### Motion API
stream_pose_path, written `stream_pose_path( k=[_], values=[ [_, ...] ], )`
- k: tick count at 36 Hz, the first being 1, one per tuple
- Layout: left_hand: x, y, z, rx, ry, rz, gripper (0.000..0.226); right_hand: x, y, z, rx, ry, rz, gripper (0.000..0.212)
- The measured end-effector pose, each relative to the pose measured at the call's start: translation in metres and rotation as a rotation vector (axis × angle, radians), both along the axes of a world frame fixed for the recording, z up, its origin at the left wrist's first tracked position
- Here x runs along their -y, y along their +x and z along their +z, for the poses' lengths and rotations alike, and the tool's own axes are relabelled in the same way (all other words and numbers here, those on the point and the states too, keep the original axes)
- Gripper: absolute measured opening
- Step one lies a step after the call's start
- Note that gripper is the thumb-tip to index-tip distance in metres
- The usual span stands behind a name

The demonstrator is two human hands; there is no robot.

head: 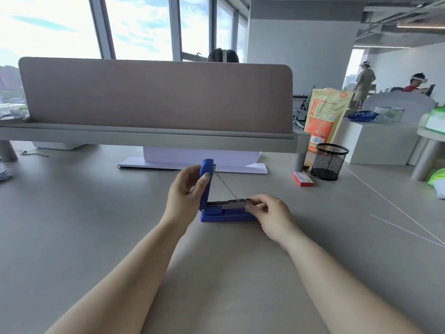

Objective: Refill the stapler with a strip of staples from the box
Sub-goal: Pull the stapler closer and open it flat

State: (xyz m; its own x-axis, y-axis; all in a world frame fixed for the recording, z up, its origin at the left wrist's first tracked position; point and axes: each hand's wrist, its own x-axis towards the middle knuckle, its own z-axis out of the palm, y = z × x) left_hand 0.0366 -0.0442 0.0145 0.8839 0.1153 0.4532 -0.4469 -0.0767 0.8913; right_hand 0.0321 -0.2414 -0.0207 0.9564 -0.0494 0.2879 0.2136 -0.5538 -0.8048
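Blue stapler (226, 214) mid-worktop (96, 225), lid swung upright & pinched by left hand (184, 194), right hand (269, 213) fingers (251, 208) closed at the channel's right end, long axis running L-R, staple box (303, 178) well off to right, nearer right hand.

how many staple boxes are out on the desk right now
1. A red staple box lies on the desk, right of the open blue stapler and just left of the black mesh pen cup. Others may be hidden behind the divider.
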Motion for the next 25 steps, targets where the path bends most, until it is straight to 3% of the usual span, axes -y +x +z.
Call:
stream_pose_path(
  k=[5,13,25],
  values=[
    [-0.026,0.006,-0.002,-0.028,-0.018,-0.03,0.027,0.002,0.0,0.0,0.033,-0.004,-0.017,0.003],
    [-0.062,0.01,-0.011,0.01,0.228,-0.046,0.059,0.004,0.0,0.0,0.024,0.009,-0.059,0.003],
    [-0.086,0.012,-0.03,-0.258,0.821,0.419,0.042,0.001,-0.007,0.003,-0.019,-0.003,-0.063,0.018]
  ],
)
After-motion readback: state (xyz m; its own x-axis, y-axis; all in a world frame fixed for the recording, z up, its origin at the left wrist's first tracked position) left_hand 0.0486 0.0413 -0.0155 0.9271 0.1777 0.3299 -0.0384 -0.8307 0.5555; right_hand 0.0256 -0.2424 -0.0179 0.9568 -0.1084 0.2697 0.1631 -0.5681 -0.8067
